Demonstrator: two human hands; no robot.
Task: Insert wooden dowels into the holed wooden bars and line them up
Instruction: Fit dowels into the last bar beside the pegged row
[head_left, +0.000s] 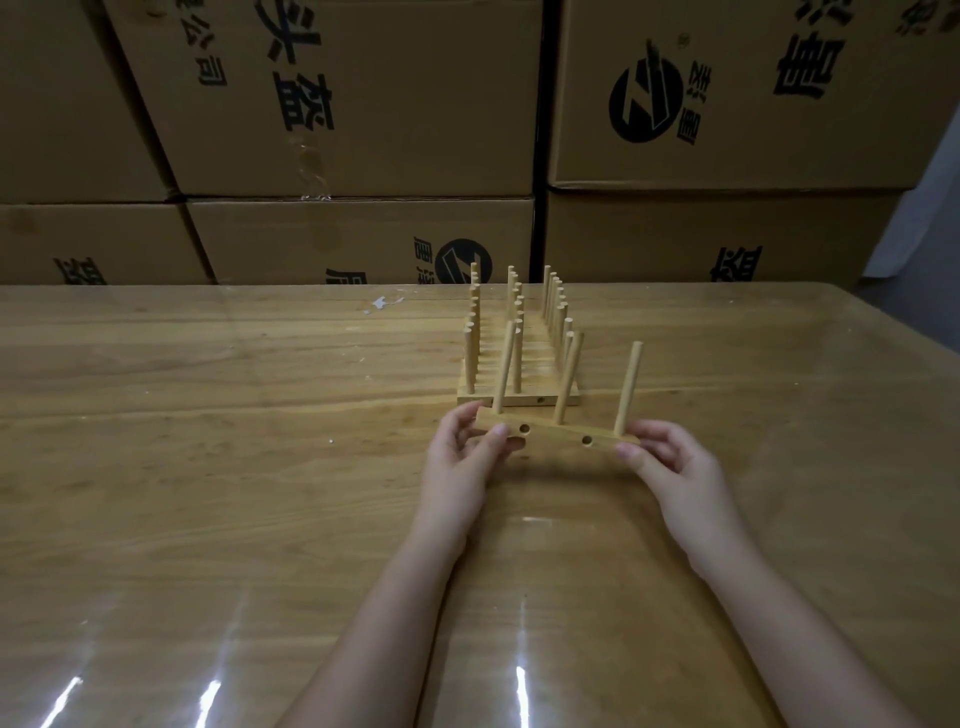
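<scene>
A wooden bar (558, 435) with two side holes and three upright dowels (627, 387) is held between both hands just above the table. My left hand (457, 462) grips its left end, thumb on the front face. My right hand (675, 467) pinches its right end. Directly behind it, several finished bars (519, 400) stand side by side on the table, each carrying dowels that form three receding rows (511, 312). The held bar sits slightly right of and a short gap in front of that row, tilted a little.
The wooden table (208, 467) is covered with a glossy clear sheet that reflects light. Stacked cardboard boxes (337, 104) form a wall right behind the table's far edge. A white smear (382, 304) marks the table near the back.
</scene>
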